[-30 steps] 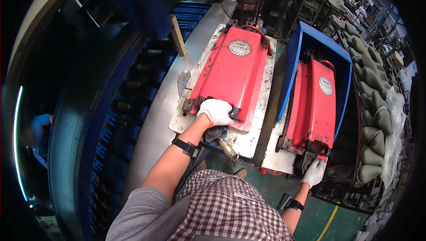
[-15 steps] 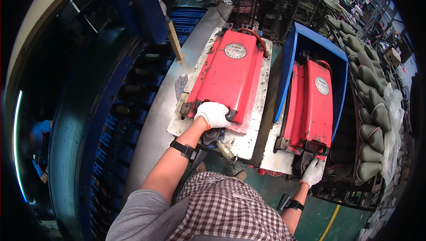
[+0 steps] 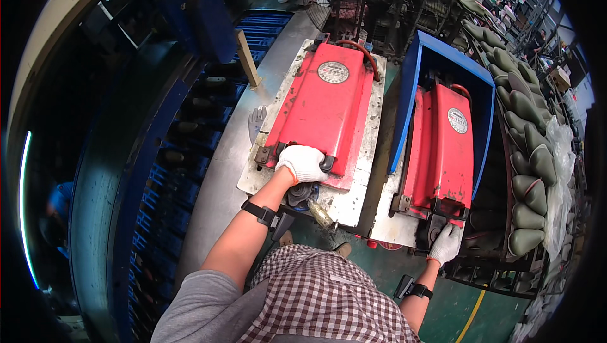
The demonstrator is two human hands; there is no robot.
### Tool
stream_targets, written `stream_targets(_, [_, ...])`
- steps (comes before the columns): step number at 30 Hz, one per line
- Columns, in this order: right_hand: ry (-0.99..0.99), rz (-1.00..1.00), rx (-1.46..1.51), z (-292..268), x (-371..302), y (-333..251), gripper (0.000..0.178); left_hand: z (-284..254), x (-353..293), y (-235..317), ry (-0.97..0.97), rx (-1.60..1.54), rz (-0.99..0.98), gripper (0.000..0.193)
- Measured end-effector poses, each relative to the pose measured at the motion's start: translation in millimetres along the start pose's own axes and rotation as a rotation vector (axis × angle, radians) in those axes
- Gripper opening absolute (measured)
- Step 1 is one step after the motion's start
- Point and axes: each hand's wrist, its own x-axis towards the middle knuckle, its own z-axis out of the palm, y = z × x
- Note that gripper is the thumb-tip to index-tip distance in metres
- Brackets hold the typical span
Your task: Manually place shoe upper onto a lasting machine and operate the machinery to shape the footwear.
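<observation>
My left hand [image 3: 302, 163], in a white knit glove with an orange cuff, grips the front end of the left red machine cover [image 3: 318, 109]. Its fingers curl over what seems to be the black handle [image 3: 328, 164], largely hidden beneath the glove. My right hand [image 3: 446, 243], gloved in white too, is at the front of the second red machine cover [image 3: 445, 147]. The fingers there are closed against dark parts beside a round black fitting [image 3: 434, 232]; what they hold is hidden. Below my left hand sits a small metal cylinder [image 3: 321, 214].
A blue metal hood [image 3: 456, 58] surrounds the right machine. On the left runs a conveyor with blue slats [image 3: 265, 22], edged by a metal ledge [image 3: 212, 207] with a grey glove [image 3: 257, 122] nearby. Racks of dark green shoe-shaped pieces [image 3: 528, 210] stand right. A person in blue [image 3: 61, 199] is far left.
Both my hands keep their places on the two machines. At the far left, the person in blue has shifted slightly lower.
</observation>
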Motion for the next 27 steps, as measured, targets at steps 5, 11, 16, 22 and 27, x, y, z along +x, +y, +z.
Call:
stream_targets(5, [-0.019,0.008,0.012,0.0,-0.3,0.0,0.043,0.7,0.5,-0.4,0.003,0.002,0.004,0.046])
stream_targets(11, [0.007,-0.001,0.046,-2.5,-2.3,-3.0,0.043,-0.6,-0.2,0.7,-0.003,0.011,0.0,0.046])
stream_targets(16, [-0.011,0.001,0.04,-4.6,-2.0,-4.2,0.043,-0.6,-0.4,1.1,-0.008,0.004,-0.011,0.046])
stream_targets(22, [-0.002,-0.012,0.025,-5.6,-2.3,-5.3,0.042,-0.8,0.0,0.6,-0.013,0.011,-0.002,0.046])
stream_targets(27, [0.007,0.01,0.043,-5.2,-3.0,-6.0,0.042,1.0,0.7,-0.3,-0.001,0.006,-0.002,0.046])
